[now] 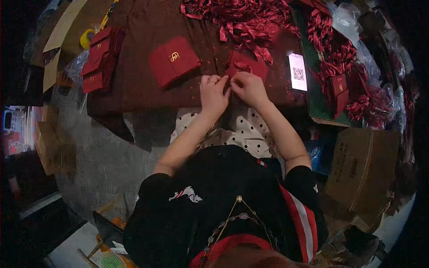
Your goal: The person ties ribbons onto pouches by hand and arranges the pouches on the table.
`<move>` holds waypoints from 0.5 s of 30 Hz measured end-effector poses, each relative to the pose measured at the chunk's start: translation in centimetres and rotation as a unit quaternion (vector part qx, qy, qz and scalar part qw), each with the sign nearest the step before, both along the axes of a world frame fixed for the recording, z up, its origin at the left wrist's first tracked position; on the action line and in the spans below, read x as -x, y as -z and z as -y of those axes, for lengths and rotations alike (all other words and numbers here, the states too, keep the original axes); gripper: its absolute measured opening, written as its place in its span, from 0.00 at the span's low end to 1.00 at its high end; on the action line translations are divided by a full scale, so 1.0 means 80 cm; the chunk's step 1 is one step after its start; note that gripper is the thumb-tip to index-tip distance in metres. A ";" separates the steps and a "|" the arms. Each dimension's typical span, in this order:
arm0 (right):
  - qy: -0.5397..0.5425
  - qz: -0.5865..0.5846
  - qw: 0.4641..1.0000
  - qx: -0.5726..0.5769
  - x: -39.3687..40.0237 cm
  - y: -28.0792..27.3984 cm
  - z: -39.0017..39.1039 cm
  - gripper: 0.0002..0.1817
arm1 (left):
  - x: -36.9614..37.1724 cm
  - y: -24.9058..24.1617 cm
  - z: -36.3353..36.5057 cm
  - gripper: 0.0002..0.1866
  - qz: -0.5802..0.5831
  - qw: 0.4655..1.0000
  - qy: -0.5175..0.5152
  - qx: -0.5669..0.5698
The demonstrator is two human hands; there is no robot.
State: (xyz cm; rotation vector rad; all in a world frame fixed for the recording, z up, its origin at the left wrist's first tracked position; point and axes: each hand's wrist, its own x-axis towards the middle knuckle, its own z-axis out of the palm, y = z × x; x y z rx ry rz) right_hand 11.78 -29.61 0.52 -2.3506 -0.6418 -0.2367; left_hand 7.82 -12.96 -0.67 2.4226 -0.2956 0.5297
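Observation:
My left hand (214, 94) and my right hand (251, 90) meet at the table's front edge, their fingertips pinched close together. Whatever is between the fingers is too small to make out. Just beyond them lies a red item (259, 67), partly covered by my right hand, with a loop of what looks like ribbon on it. To the left of my hands sits a red gift box (172, 60) with a gold emblem, touched by neither hand.
Several red pouches or boxes (100, 60) are stacked at the left on the dark red cloth (143, 27). Red ribbons (250, 22) lie heaped at the back. A lit phone (297, 72) showing a QR code is on the right. A cardboard box (362, 167) stands lower right.

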 end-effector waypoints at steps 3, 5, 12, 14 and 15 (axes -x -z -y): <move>0.032 -0.086 0.994 -0.053 0.002 -0.005 -0.002 0.10 | 0.004 0.000 0.006 0.22 0.020 1.000 0.000 -0.022; 0.047 -0.114 0.991 -0.056 0.005 -0.009 -0.004 0.10 | 0.010 -0.002 0.009 0.24 0.008 0.999 0.003 -0.038; 0.071 -0.004 0.997 0.007 0.011 -0.002 0.011 0.09 | -0.012 -0.020 -0.031 0.22 -0.133 0.985 0.105 -0.015; 0.065 -0.015 0.998 -0.003 0.010 0.009 0.011 0.10 | -0.020 -0.020 -0.030 0.17 -0.118 0.988 0.102 -0.004; 0.040 -0.042 0.998 -0.027 0.005 0.014 0.014 0.09 | -0.024 -0.020 -0.028 0.15 -0.105 0.989 0.107 -0.006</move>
